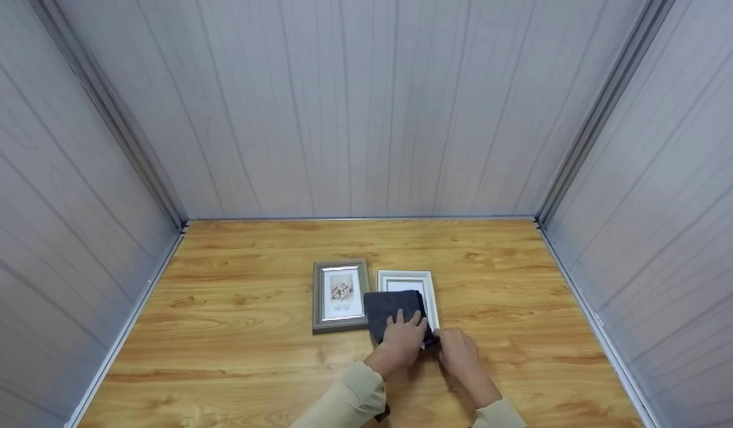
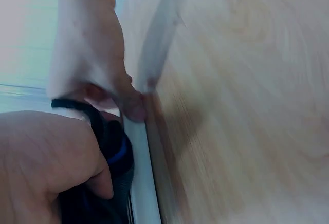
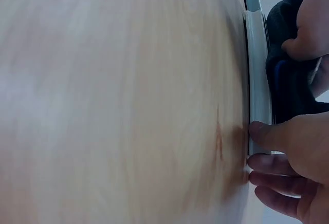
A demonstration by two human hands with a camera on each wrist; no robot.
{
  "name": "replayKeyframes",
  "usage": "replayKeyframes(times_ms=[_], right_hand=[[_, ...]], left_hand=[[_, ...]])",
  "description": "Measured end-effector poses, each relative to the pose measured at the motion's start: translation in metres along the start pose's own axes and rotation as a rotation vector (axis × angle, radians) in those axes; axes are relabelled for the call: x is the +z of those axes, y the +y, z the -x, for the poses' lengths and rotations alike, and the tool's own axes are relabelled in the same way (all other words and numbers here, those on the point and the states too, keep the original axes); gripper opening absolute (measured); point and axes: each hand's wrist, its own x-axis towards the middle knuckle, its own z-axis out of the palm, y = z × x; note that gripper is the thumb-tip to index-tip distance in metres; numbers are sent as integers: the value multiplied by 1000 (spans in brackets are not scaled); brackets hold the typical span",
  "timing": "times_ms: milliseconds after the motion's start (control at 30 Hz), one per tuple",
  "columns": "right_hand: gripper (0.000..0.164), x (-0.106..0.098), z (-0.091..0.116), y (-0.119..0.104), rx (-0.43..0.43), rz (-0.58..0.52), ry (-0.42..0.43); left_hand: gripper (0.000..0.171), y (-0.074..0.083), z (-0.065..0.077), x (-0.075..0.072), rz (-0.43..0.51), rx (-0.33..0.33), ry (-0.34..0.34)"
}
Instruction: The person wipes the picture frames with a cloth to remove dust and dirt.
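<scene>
White frame (image 1: 429, 300): is lying on the counter (image 1: 247, 356), towards six o'clock, partly covered.
Dark cloth (image 1: 381, 306): is spreading over the white frame's centre and seven o'clock corner.
Left hand (image 1: 405, 339): is pressing with extended fingers, apparently to hold the cloth against the frame.
Right hand (image 1: 459, 352): is pinching the white frame's five o'clock corner, probably to stop it sliding.
Gray frame (image 1: 342, 297): is resting just beside, at nine o'clock.

In the head view, the surface (image 1: 235, 333) around the hands (image 1: 405, 339) is evenly lit; in both wrist views, colours are washed out, detail is blurred, and soft shadows (image 3: 234, 157) are cast beside the hands.
</scene>
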Motion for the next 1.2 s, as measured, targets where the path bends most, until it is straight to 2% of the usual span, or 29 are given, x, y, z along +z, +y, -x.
replayKeyframes(times_ms=[200, 367, 600, 700, 867, 1033, 1200], right_hand=[[24, 1, -1, 0, 4, -45, 10], [25, 1, -3, -1, 54, -89, -8], [20, 0, -3, -2, 71, -81, 1], [19, -2, -2, -3, 73, -67, -12], [18, -4, -1, -4, 79, -30, -12], [15, -2, -3, -4, 107, -5, -15], [15, 0, 0, -6, 142, -9, -55]], left_hand=[[56, -15, -20, 0, 40, 6, -10], [67, -28, -40, 2, 15, -11, -1], [70, -36, -64, 13, 6, -30, 37], [68, -39, -68, 15, 20, -27, 50], [59, -38, -60, 4, 105, 6, 48], [55, -33, -47, -9, 202, 69, 9], [55, -25, -29, -7, 196, 133, -46]])
